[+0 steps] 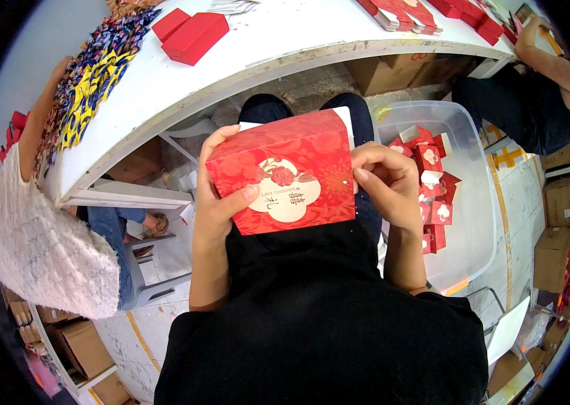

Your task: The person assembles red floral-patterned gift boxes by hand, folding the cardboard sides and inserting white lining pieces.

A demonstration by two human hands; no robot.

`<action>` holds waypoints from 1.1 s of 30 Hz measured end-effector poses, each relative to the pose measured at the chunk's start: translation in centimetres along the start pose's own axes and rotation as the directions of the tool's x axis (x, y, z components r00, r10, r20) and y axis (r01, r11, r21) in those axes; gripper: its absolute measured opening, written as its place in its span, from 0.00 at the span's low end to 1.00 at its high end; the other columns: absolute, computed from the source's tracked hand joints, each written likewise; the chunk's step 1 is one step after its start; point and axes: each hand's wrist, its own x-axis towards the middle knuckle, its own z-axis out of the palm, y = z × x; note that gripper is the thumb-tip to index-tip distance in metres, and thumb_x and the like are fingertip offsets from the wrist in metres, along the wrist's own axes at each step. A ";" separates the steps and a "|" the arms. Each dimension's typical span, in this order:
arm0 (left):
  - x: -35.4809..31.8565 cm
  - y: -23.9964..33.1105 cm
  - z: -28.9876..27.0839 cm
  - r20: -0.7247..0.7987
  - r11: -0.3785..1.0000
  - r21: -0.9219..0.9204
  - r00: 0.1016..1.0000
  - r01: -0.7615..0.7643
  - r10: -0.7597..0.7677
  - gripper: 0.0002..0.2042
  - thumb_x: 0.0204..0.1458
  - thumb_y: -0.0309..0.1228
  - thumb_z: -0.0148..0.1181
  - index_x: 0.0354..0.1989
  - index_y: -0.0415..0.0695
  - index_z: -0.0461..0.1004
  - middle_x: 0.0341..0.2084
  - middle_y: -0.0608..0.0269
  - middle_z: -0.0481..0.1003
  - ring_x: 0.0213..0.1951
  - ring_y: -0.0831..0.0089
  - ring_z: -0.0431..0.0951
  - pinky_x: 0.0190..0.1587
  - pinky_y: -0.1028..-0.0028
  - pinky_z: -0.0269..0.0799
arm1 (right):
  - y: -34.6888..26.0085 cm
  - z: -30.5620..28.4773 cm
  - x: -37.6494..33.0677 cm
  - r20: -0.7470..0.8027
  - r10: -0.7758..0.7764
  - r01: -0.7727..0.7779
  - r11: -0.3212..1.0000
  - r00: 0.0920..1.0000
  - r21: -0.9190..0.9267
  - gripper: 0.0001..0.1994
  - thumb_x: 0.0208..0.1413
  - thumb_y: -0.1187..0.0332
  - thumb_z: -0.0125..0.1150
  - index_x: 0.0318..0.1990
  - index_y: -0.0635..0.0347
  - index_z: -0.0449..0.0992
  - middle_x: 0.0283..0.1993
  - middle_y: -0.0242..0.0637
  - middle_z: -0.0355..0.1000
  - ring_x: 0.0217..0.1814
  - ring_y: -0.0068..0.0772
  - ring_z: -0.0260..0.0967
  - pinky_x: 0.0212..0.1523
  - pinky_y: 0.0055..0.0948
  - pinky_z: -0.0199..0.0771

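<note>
- red gift box (285, 179) sits above the person's lap, between the two hands, its printed front, with a cream flower-shaped patch, turned up to the camera.
- left hand (214, 206) grasps the box by its left side: thumb pressed on the front, fingers curling around the far edge.
- right hand (391, 185) pinches the box at its right edge between thumb and forefinger; the other fingers are curled.
- the folding looks part done, as i judge it: the front and a top side already meet at a crease, while pale flaps stick out beyond the printed sides, so closing seems to be left.
- several red boxes (428, 158) lie jumbled in the clear plastic bin (470, 229) to the right; they look already shaped, though some show white inner faces.
- on the white table (285, 35) stand two more red boxes (197, 39), apart from a stack of flat-looking red pieces (403, 15) that seems not yet folded.
- hidden: the box's back and inside, so whether it holds anything, i cannot tell; the left fingertips go mostly out of sight.
- hard to make out: how many boxes the bin holds, and the red things cut off at the table's far right.
</note>
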 end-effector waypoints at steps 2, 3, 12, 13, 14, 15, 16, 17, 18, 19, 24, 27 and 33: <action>0.0 0.0 0.1 -0.015 0.999 -0.038 1.000 0.014 -0.015 0.36 0.32 0.25 0.63 0.55 0.40 0.56 0.45 0.55 0.67 0.47 0.69 0.69 0.52 0.71 0.63 | -0.2 -0.5 -0.1 0.055 0.012 -0.012 1.000 0.998 -0.005 0.05 0.52 0.79 0.53 0.36 0.68 0.72 0.36 0.34 0.70 0.35 0.16 0.66 0.33 0.16 0.67; -0.1 0.0 0.2 -0.020 0.999 -0.050 1.000 0.019 -0.020 0.36 0.32 0.25 0.63 0.55 0.40 0.56 0.45 0.55 0.67 0.47 0.69 0.69 0.52 0.71 0.63 | 0.0 -0.7 -0.3 0.070 0.014 -0.011 0.999 0.997 -0.046 0.05 0.52 0.79 0.53 0.36 0.68 0.72 0.36 0.34 0.70 0.34 0.16 0.67 0.33 0.16 0.68; -0.2 0.2 0.3 -0.014 0.996 -0.066 0.998 0.055 -0.057 0.35 0.32 0.25 0.63 0.55 0.40 0.56 0.45 0.55 0.67 0.47 0.69 0.70 0.52 0.71 0.64 | 0.8 -0.5 -0.6 0.104 0.054 -0.061 0.996 0.993 0.059 0.05 0.50 0.81 0.54 0.35 0.69 0.72 0.35 0.34 0.71 0.34 0.15 0.67 0.33 0.16 0.68; -0.3 0.1 0.3 -0.017 0.996 -0.073 0.998 0.060 -0.061 0.35 0.32 0.25 0.63 0.55 0.40 0.56 0.45 0.55 0.67 0.47 0.69 0.70 0.52 0.71 0.64 | 0.9 -0.6 -0.6 0.107 0.053 -0.059 0.997 0.993 0.053 0.05 0.50 0.81 0.54 0.35 0.69 0.72 0.35 0.34 0.70 0.34 0.14 0.66 0.33 0.16 0.68; -0.3 -0.1 0.2 0.000 0.999 -0.036 0.999 0.039 -0.039 0.35 0.33 0.25 0.63 0.55 0.40 0.56 0.45 0.55 0.67 0.47 0.70 0.70 0.51 0.72 0.64 | 1.0 -0.4 -0.6 0.104 0.049 -0.055 0.997 0.993 0.055 0.05 0.50 0.81 0.54 0.35 0.70 0.72 0.35 0.34 0.70 0.34 0.14 0.66 0.33 0.15 0.67; -0.3 -0.4 0.1 0.017 1.000 0.001 1.000 0.018 -0.018 0.35 0.33 0.25 0.63 0.55 0.40 0.56 0.45 0.56 0.67 0.47 0.70 0.69 0.51 0.72 0.64 | 1.1 -0.1 -0.6 0.101 0.045 -0.051 0.997 0.994 0.057 0.05 0.50 0.81 0.53 0.36 0.70 0.72 0.35 0.33 0.70 0.34 0.14 0.66 0.33 0.15 0.67; -0.2 -0.6 0.0 0.035 0.999 0.037 0.999 -0.004 0.003 0.35 0.33 0.25 0.63 0.55 0.40 0.56 0.45 0.56 0.67 0.46 0.70 0.69 0.51 0.72 0.64 | 1.2 0.1 -0.7 0.097 0.041 -0.046 0.997 0.994 0.058 0.05 0.50 0.82 0.53 0.36 0.70 0.72 0.36 0.33 0.70 0.35 0.14 0.66 0.33 0.14 0.66; -0.2 -0.6 0.0 0.034 0.999 0.038 0.999 -0.008 0.007 0.35 0.33 0.25 0.63 0.55 0.40 0.56 0.45 0.56 0.67 0.46 0.71 0.69 0.51 0.72 0.63 | 1.1 0.1 -0.6 0.092 0.039 -0.044 0.998 0.995 0.047 0.06 0.50 0.82 0.52 0.36 0.70 0.71 0.36 0.33 0.70 0.34 0.14 0.66 0.33 0.14 0.66; -0.2 -0.5 0.1 0.033 0.999 0.039 0.999 -0.013 0.011 0.35 0.33 0.25 0.63 0.55 0.40 0.56 0.45 0.56 0.67 0.46 0.71 0.69 0.51 0.73 0.63 | 1.0 0.1 -0.6 0.087 0.037 -0.041 0.999 0.996 0.036 0.06 0.51 0.82 0.52 0.37 0.70 0.71 0.36 0.33 0.70 0.34 0.14 0.66 0.32 0.14 0.65; -0.2 -0.4 0.1 0.032 0.999 0.040 0.999 -0.017 0.016 0.35 0.33 0.25 0.63 0.55 0.40 0.56 0.45 0.57 0.66 0.46 0.71 0.69 0.51 0.73 0.63 | 1.0 0.2 -0.5 0.082 0.036 -0.038 0.999 0.996 0.025 0.06 0.51 0.82 0.51 0.37 0.70 0.71 0.36 0.32 0.70 0.34 0.14 0.66 0.32 0.14 0.65; -0.4 0.1 0.3 -0.015 0.998 0.049 0.999 -0.032 0.033 0.35 0.33 0.24 0.63 0.55 0.40 0.56 0.45 0.56 0.66 0.46 0.71 0.69 0.50 0.72 0.64 | 1.2 -0.7 -0.3 0.091 0.070 -0.081 0.988 0.993 0.129 0.08 0.48 0.82 0.50 0.37 0.70 0.71 0.35 0.31 0.69 0.35 0.14 0.65 0.34 0.14 0.63; -0.4 0.1 0.2 -0.023 0.996 0.070 0.999 -0.048 0.049 0.35 0.33 0.23 0.64 0.55 0.39 0.56 0.45 0.57 0.66 0.46 0.71 0.69 0.50 0.72 0.65 | 1.2 -0.4 -0.2 0.064 0.063 -0.073 0.983 0.996 0.166 0.09 0.46 0.82 0.50 0.37 0.69 0.70 0.34 0.30 0.68 0.34 0.14 0.64 0.34 0.14 0.62; -0.5 -0.1 0.1 -0.005 0.981 0.168 0.995 -0.101 0.103 0.35 0.33 0.24 0.65 0.54 0.39 0.57 0.45 0.57 0.65 0.47 0.71 0.69 0.50 0.73 0.64 | 1.8 0.2 -0.2 -0.018 -0.002 0.003 0.998 1.000 0.056 0.07 0.44 0.83 0.50 0.32 0.66 0.68 0.30 0.27 0.64 0.30 0.12 0.59 0.30 0.13 0.57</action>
